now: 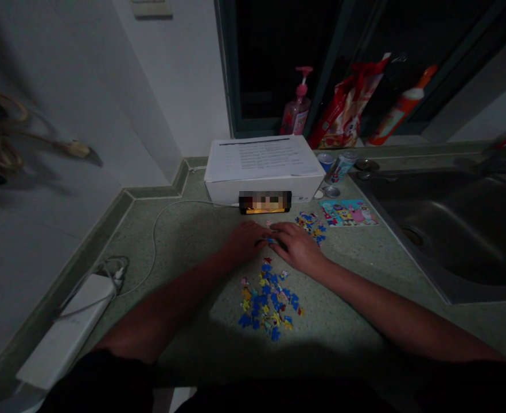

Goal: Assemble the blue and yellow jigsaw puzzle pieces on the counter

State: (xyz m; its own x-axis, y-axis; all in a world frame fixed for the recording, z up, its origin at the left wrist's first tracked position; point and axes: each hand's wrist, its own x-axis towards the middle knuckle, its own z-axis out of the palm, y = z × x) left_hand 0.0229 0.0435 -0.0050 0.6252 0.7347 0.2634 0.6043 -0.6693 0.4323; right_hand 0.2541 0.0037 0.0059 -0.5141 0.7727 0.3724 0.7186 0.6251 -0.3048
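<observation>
My left hand (246, 238) and my right hand (299, 246) meet above the green counter, fingertips almost touching. Between them shows a small bluish jigsaw puzzle piece (270, 240), pinched by the fingers of both hands; its outline is partly hidden. Nearer to me lies a loose heap of puzzle pieces (265, 301), mostly blue with some yellow and pink. A second, smaller group of pieces (315, 225) sits just beyond my right hand, partly covered by it. Farther right, a colourful cartoon picture card (349, 213) lies flat on the counter.
A phone (265, 203) leans on a white box (264, 160), its cable running left to a white power strip (70, 330). Cans (341, 166) stand beside the box. A steel sink (463, 229) fills the right side. A pump bottle (296, 109) stands by the window.
</observation>
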